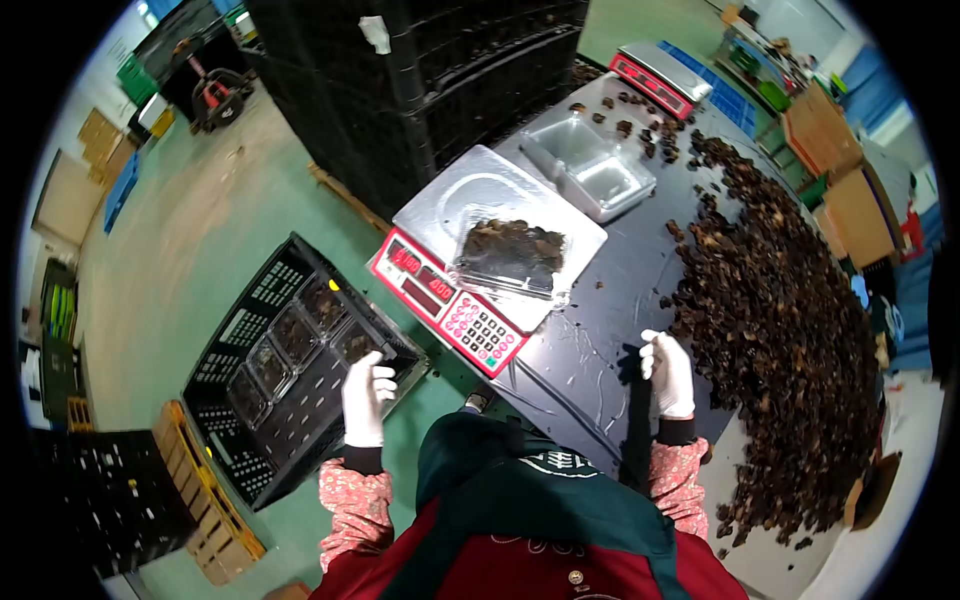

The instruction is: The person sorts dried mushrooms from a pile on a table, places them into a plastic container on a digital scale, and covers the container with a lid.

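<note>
My left hand (pixel 364 400), in a white glove, hovers over the near edge of a black crate (pixel 300 430), fingers apart and holding nothing. Several see-through tubs (pixel 296 335) of dark pieces sit in that crate. Above the dark table (pixel 560 375), my right hand (pixel 667 376), also gloved, has loosely bent fingers with nothing between them. Beside it spreads a large heap of dark brown curled pieces (pixel 790 330) resembling wood ear mushrooms. A see-through tub of these pieces (pixel 512 258) rests on the steel plate of a red scale (pixel 447 302) with lit digits.
Plastic tubs (pixel 590 165) stand behind the scale, near loose dark pieces. A second red scale (pixel 660 80) is at the table's far end. Tall black stacked crates (pixel 410 90) rise beyond the first scale. A wooden pallet (pixel 210 500) lies on the green floor at left.
</note>
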### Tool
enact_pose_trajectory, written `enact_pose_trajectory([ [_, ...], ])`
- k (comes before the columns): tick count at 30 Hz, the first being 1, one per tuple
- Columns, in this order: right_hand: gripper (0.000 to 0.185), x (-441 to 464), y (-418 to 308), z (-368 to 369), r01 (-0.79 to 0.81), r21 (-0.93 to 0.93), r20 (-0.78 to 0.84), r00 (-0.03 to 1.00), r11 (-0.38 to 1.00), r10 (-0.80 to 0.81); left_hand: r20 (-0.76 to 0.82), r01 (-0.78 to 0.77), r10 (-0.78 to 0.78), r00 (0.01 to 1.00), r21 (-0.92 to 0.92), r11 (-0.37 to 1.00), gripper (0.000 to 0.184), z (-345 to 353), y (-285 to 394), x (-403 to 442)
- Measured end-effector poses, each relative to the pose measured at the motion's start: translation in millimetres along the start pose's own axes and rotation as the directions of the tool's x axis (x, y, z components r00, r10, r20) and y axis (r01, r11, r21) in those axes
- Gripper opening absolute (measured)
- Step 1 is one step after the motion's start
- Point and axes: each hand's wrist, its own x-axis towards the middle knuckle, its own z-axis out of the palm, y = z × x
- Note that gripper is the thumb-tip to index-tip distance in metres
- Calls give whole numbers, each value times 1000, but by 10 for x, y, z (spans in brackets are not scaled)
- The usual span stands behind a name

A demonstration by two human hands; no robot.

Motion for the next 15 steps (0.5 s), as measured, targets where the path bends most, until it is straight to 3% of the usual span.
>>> enact_pose_trajectory([
  [5,23,418,-726,721,179,-69,93,981,981,-173,217,90,-88,972,-2,996,32,326,-313,-229],
  [7,19,633,-875,1121,320,-123,161,940,939,-299,340,102,-84,937,-36,994,31,484,-376,-202],
  [8,19,730,-969,1356,310,-201,142,948,929,-285,386,115,-83,919,-61,991,31,577,-383,-181],
  [9,24,893,-944,1528,430,-351,204,902,832,-380,439,122,-66,896,-101,987,33,676,-386,-154],
  [11,33,1411,-550,1824,744,-618,402,577,255,-711,505,100,-25,863,-123,987,44,909,-309,-147],
  [12,42,1184,-580,2058,645,-748,507,707,156,-493,512,148,-37,858,-179,973,51,1049,-224,-159],
  [13,44,1069,-501,2260,676,-722,650,590,-146,-480,517,167,16,856,-306,937,52,1158,-180,-131],
  [15,41,540,-575,2693,679,-731,656,674,-66,-340,291,131,-3,957,-422,897,54,1303,-129,-89],
])
